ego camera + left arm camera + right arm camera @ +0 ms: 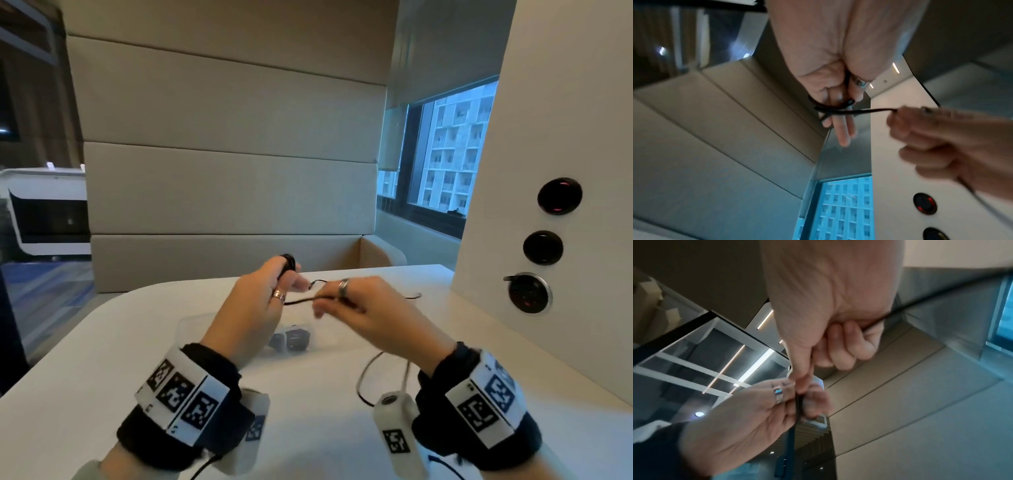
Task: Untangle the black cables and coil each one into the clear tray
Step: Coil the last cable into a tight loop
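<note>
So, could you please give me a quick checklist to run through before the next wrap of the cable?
1. Left hand holds the coil round its fingers: ok.
2. Right hand has a firm grip on the cable: ok.
3. Stretch between the hands is taut: ok.
4. Slack on the table is free of knots: cannot tell.
5. Tray sits below the hands, within reach: ok.
6. Room left in the tray: cannot tell.
</note>
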A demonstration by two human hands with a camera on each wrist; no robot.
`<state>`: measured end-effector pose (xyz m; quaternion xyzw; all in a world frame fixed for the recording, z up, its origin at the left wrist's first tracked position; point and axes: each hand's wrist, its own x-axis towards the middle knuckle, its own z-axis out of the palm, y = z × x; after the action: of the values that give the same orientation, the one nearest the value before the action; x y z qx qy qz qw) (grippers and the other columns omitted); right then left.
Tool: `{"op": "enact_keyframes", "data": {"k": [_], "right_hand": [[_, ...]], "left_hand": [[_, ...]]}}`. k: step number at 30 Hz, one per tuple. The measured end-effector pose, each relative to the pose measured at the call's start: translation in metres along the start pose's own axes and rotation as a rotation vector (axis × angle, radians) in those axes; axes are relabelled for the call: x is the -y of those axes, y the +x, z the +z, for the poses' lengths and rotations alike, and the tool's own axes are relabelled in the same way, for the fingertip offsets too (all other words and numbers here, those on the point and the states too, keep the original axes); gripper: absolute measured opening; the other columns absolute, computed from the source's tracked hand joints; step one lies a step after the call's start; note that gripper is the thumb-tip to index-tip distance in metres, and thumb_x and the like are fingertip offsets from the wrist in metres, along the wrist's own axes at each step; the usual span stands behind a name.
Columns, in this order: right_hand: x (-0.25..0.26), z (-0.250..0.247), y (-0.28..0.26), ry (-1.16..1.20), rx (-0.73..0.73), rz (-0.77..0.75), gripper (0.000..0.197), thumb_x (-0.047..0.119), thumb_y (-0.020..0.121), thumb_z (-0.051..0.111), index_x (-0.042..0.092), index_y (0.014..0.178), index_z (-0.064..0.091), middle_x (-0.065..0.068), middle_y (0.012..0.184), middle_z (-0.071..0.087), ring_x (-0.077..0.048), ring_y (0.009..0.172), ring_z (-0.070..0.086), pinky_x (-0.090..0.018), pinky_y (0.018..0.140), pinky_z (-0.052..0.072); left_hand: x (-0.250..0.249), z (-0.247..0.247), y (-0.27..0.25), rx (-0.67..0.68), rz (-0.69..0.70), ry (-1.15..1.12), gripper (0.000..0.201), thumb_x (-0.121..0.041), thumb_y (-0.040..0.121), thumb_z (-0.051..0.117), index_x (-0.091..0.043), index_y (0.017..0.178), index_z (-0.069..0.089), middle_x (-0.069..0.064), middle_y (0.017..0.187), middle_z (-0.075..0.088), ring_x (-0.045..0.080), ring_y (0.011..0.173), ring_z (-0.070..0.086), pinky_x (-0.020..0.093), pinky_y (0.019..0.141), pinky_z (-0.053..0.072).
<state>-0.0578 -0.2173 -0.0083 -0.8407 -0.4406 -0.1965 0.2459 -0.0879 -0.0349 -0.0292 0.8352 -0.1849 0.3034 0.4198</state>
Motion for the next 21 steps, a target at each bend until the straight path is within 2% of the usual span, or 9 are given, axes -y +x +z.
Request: {"op": "enact_keyframes", "data": {"k": [1,4,6,8,10,13,15,17,21], "right_hand": [[-0.004,-0.005,-0.001,0.003,-0.125,0.01,0.027,0.045,0.089,0.049,0.026,0.083,0.068,0.007,0.064,0.06,-0.008,0.059,0.05,-0.029,0.058,0.04],[-0.01,-0.004,-0.001,0.019,-0.406,0.036,0.023,0.045,0.085,0.054,0.027,0.081,0.068,0.017,0.067,0.061,-0.003,0.063,0.053,-0.029,0.06,0.044],[-0.013,0.001,0.001,0.066,-0.531,0.058,0.025,0.049,0.082,0.057,0.027,0.079,0.068,0.016,0.068,0.062,-0.005,0.063,0.054,-0.03,0.06,0.046],[-0.016,0.007,0.002,0.137,-0.55,0.093,0.029,0.054,0.08,0.053,0.028,0.08,0.067,0.012,0.07,0.064,-0.012,0.066,0.058,-0.035,0.061,0.048],[-0.023,0.011,0.001,0.133,-0.426,0.159,0.03,0.055,0.084,0.048,0.03,0.084,0.064,0.008,0.071,0.066,-0.014,0.068,0.059,-0.038,0.065,0.049],[-0.027,0.018,0.001,0.102,-0.045,0.216,0.032,0.04,0.096,0.044,0.02,0.097,0.068,-0.001,0.083,0.07,-0.018,0.08,0.063,-0.037,0.076,0.049],[-0.021,0.023,-0.001,0.168,0.153,0.204,0.033,0.039,0.098,0.041,0.019,0.101,0.066,0.014,0.077,0.066,0.0,0.073,0.06,-0.024,0.072,0.047],[-0.008,0.025,-0.003,0.204,0.313,0.2,0.03,0.034,0.099,0.039,0.02,0.1,0.065,0.017,0.063,0.05,0.009,0.062,0.05,-0.012,0.062,0.036],[0.008,0.015,-0.007,0.189,0.54,0.122,0.028,0.037,0.099,0.038,0.026,0.093,0.064,0.011,0.065,0.043,0.001,0.062,0.044,-0.014,0.062,0.034]], "left_hand": [[0.002,0.001,0.0,0.066,-0.033,0.011,0.019,-0.024,0.099,0.038,-0.019,0.093,0.054,-0.01,0.079,0.07,0.001,0.078,0.064,0.018,0.076,0.043],[-0.009,0.007,-0.004,0.336,-0.177,-0.324,0.034,-0.031,0.098,0.037,-0.008,0.085,0.059,0.001,0.063,0.065,0.019,0.05,0.057,0.026,0.061,0.045],[-0.02,0.011,-0.007,0.482,-0.22,-0.44,0.038,-0.027,0.1,0.034,-0.004,0.083,0.059,0.003,0.057,0.061,0.016,0.038,0.047,0.022,0.053,0.041],[-0.03,0.015,-0.01,0.551,-0.209,-0.535,0.037,-0.025,0.099,0.034,-0.003,0.082,0.059,0.003,0.056,0.062,0.01,0.033,0.04,0.019,0.05,0.039],[-0.033,0.016,-0.009,0.479,-0.189,-0.72,0.034,-0.026,0.096,0.039,-0.005,0.082,0.062,0.005,0.06,0.064,0.009,0.034,0.038,0.021,0.047,0.036],[-0.03,0.012,-0.004,0.254,-0.143,-0.882,0.023,-0.02,0.088,0.044,-0.006,0.093,0.061,0.009,0.078,0.07,0.016,0.053,0.059,0.032,0.057,0.042],[-0.026,0.011,-0.002,0.143,-0.122,-0.881,0.025,-0.016,0.086,0.044,-0.005,0.104,0.056,0.009,0.092,0.073,0.02,0.083,0.069,0.031,0.075,0.051],[-0.022,0.008,-0.002,0.033,-0.045,-0.742,0.028,-0.014,0.087,0.042,-0.006,0.112,0.051,0.006,0.104,0.072,0.019,0.1,0.067,0.027,0.087,0.051],[-0.008,0.001,0.001,-0.027,0.019,-0.337,0.017,-0.01,0.097,0.04,-0.017,0.11,0.049,-0.008,0.105,0.069,0.002,0.103,0.063,0.014,0.091,0.043]]}}
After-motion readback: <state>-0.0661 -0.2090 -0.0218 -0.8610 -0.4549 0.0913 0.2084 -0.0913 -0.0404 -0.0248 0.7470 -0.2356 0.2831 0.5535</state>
